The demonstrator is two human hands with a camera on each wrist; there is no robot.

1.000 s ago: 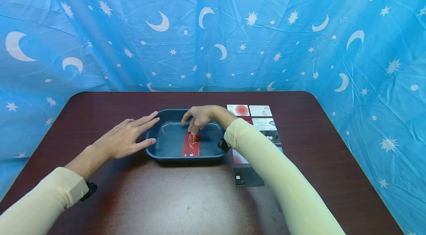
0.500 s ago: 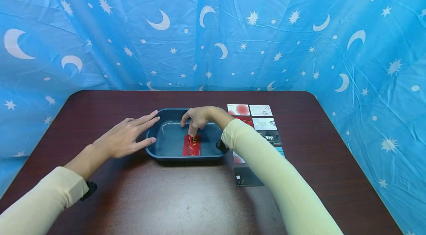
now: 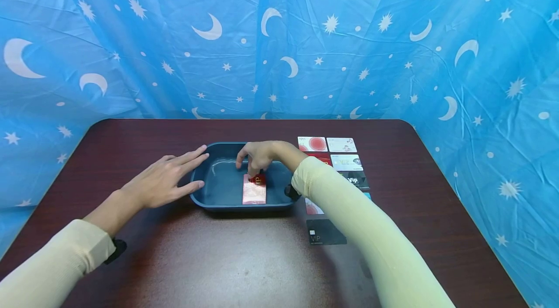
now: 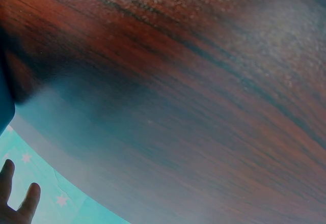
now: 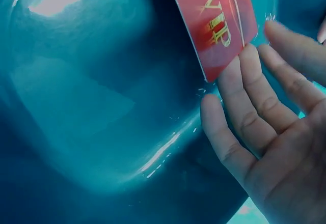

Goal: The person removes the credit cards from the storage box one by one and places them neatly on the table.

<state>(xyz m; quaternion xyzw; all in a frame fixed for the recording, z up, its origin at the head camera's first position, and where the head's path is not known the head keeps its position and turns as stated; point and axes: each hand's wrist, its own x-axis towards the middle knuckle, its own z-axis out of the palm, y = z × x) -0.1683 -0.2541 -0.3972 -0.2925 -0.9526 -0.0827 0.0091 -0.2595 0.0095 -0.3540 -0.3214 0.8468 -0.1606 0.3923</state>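
A red VIP card (image 3: 254,194) is in the dark blue tray (image 3: 220,189), its face catching a pale glare. My right hand (image 3: 260,155) reaches in from the right and holds the card's far end with its fingertips. In the right wrist view, the fingertips meet the end of the card (image 5: 216,25), which leans up at a slant with gold lettering showing. My left hand (image 3: 168,179), fingers straight and spread, rests at the tray's left rim. Only two of its fingers (image 4: 30,201) appear at the lower left of the left wrist view.
Right of the tray, several cards lie in rows, partly covered by my right sleeve (image 3: 367,220). Among them are a white card with a red circle (image 3: 317,144) and a black VIP card (image 3: 326,232) nearest me. A blue star-and-moon curtain (image 3: 279,46) hangs behind the dark wooden table (image 3: 244,259).
The red card has tipped and shifted slightly right, its face going from plain red to a bright glare. My right fingers have settled onto its far end; my left hand stays in place.
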